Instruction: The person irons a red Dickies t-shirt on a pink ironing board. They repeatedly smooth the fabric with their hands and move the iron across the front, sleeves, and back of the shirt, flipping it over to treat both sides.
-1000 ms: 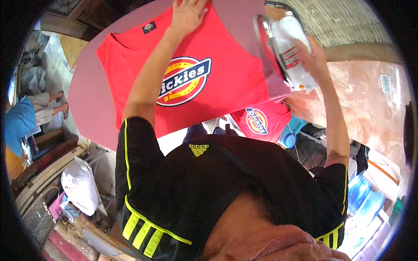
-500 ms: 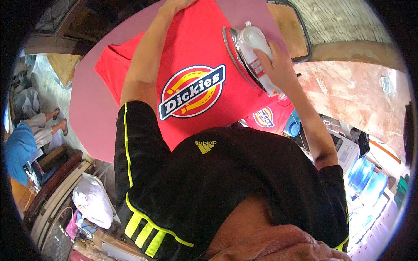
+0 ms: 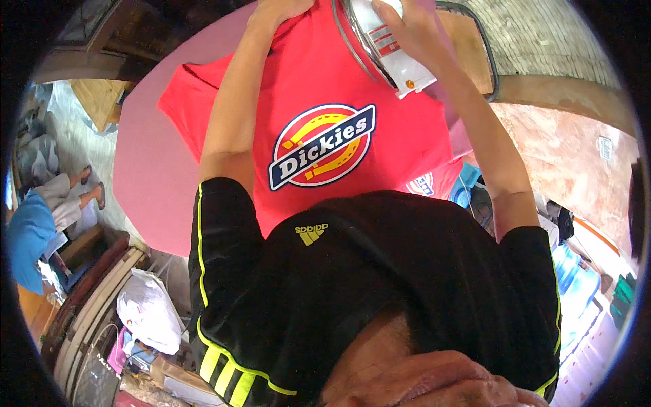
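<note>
A red T-shirt (image 3: 325, 74) with a large round printed emblem lies spread over a pink, rounded ironing surface (image 3: 146, 169). My right hand (image 3: 415, 34) is closed round the handle of a white clothes iron (image 3: 401, 68). The iron rests on the right part of the shirt, its front end beyond the upper picture edge. At the far side, my left hand (image 3: 283, 8) touches the shirt, and the cloth creases beside it. The picture's upper edge cuts off its fingers, so their grip is hidden.
A dark-framed chair (image 3: 468, 47) stands beyond the surface at the right. Below right is a blue water jug (image 3: 575, 278). At the left, a person in blue (image 3: 34, 230) sits near stacked boards (image 3: 95, 308) and a white plastic bag (image 3: 149, 308).
My right hand has pushed the iron away from me, up the shirt. My left hand has shifted slightly right, and the shirt appears farther right in view.
</note>
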`<state>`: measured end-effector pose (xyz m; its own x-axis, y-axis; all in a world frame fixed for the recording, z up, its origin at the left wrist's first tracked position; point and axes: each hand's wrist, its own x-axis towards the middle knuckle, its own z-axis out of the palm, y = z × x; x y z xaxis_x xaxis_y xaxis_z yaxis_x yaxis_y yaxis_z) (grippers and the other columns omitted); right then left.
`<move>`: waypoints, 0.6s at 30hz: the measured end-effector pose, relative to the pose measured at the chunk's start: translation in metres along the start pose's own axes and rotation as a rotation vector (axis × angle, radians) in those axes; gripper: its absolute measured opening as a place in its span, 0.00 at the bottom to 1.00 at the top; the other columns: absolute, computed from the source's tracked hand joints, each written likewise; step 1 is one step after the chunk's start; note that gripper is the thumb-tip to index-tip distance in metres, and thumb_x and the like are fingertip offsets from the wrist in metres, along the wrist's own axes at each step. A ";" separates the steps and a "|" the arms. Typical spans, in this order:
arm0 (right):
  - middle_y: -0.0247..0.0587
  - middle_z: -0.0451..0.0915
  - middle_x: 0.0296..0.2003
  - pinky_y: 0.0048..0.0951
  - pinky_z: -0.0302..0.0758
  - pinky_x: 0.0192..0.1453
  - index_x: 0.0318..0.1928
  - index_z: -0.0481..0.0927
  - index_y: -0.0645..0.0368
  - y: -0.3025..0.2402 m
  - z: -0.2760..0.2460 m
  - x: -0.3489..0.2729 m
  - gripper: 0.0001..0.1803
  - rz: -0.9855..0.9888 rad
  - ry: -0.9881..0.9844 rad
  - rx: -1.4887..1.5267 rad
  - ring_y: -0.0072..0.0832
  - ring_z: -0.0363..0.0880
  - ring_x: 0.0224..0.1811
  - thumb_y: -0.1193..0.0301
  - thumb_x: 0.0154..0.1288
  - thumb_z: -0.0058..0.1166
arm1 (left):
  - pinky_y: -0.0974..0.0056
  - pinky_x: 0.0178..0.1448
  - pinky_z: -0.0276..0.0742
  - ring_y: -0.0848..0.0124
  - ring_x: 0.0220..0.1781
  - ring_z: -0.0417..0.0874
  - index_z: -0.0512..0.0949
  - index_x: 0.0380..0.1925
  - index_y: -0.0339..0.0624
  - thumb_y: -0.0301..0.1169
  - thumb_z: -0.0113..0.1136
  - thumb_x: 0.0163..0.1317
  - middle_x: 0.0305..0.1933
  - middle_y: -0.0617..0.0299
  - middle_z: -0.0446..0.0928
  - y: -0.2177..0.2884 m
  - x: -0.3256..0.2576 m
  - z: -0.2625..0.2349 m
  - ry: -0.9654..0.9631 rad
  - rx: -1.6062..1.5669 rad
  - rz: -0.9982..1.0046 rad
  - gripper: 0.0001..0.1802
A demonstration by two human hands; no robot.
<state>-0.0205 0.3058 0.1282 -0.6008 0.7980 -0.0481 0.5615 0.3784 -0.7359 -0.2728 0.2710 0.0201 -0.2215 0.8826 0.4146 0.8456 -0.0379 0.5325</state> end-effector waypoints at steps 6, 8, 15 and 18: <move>0.65 0.83 0.39 0.49 0.76 0.55 0.49 0.82 0.66 -0.001 0.004 0.041 0.24 -0.260 0.078 -0.335 0.56 0.83 0.49 0.54 0.72 0.52 | 0.47 0.51 0.79 0.44 0.45 0.83 0.82 0.33 0.37 0.34 0.63 0.59 0.40 0.43 0.82 -0.014 -0.018 0.009 0.200 0.016 0.000 0.10; 0.65 0.83 0.39 0.49 0.76 0.54 0.48 0.82 0.64 -0.005 0.010 0.053 0.23 -0.257 0.066 -0.366 0.56 0.83 0.48 0.54 0.72 0.52 | 0.48 0.50 0.79 0.44 0.45 0.82 0.83 0.32 0.38 0.33 0.63 0.59 0.39 0.44 0.81 -0.017 -0.020 0.013 0.234 0.014 0.015 0.08; 0.67 0.83 0.35 0.49 0.79 0.47 0.45 0.81 0.69 0.007 0.008 0.038 0.28 -0.318 0.077 -0.208 0.57 0.85 0.42 0.51 0.73 0.50 | 0.50 0.47 0.79 0.46 0.42 0.82 0.83 0.31 0.39 0.30 0.64 0.59 0.36 0.45 0.79 -0.008 -0.025 0.013 0.333 -0.085 0.041 0.06; 0.64 0.83 0.33 0.49 0.79 0.47 0.45 0.81 0.69 -0.017 -0.004 0.045 0.27 -0.299 0.023 -0.563 0.55 0.86 0.38 0.52 0.72 0.52 | 0.50 0.46 0.79 0.45 0.41 0.82 0.83 0.31 0.38 0.29 0.65 0.58 0.36 0.46 0.79 -0.007 -0.027 0.014 0.345 -0.075 0.032 0.05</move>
<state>-0.0544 0.3371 0.1415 -0.7690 0.6271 0.1239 0.5882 0.7701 -0.2471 -0.2661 0.2536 -0.0055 -0.3572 0.6708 0.6499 0.8194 -0.1089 0.5628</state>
